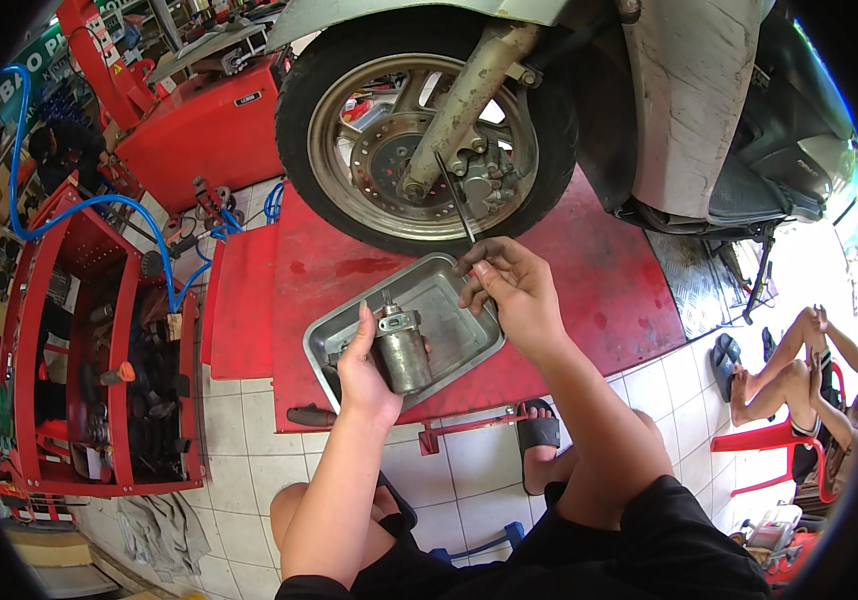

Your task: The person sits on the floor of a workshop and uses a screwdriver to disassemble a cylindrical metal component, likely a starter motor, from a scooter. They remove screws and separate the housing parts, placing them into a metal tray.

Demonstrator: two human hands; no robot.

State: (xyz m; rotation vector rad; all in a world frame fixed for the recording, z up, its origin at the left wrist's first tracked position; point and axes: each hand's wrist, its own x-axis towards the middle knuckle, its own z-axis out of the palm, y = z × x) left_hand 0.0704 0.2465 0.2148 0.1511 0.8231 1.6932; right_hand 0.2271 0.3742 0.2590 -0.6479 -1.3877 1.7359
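Observation:
My left hand (365, 366) is wrapped round a starter motor (406, 352), a grey metal cylinder with a flanged end and a short shaft pointing up. The motor is held above a shallow metal tray (463, 328). Over the tray's right end, my right hand (518, 292) pinches a slim, dark rod-shaped tool (458, 205) between blackened fingers. Its tip points up and away, in front of the wheel's brake disc as I see it. My grip hides the tool's lower end, so its exact kind cannot be told.
A motorbike's front wheel (294, 130) stands on the red lift platform (599, 270) just beyond the tray. A red tool cart (109, 480) and a blue air hose (99, 201) are at left. On the right, a person sits on a red chair (764, 438).

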